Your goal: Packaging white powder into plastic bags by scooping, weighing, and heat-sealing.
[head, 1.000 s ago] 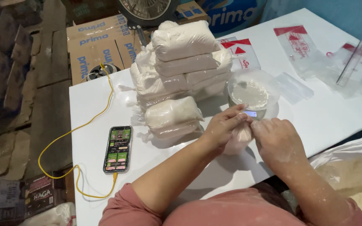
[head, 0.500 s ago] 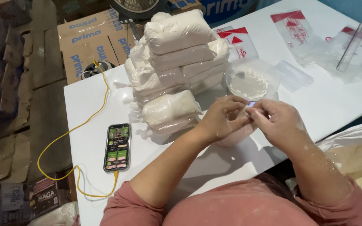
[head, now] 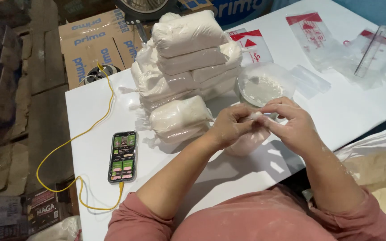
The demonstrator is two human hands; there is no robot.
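Near the front edge of the white table [head: 358,111], the left hand [head: 231,125] and right hand [head: 293,127] pinch shut the neck of a small clear plastic bag of white powder [head: 246,142]. It seems to rest on the tabletop, just right of the stacked white powder-filled bags [head: 184,67]. A smartphone on a yellow cable [head: 123,156] lies well to the left.

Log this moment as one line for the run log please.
left hand: pinching bag top | right hand: pinching bag top | filled powder bag: on white table | stacked bags: behind | phone: left

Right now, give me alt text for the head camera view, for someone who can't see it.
Two flour-dusted hands, left hand and right hand, pinch the top of a small bag of white powder over a white table. Behind it stands a stack of filled bags; a phone on a yellow cable lies to the left.
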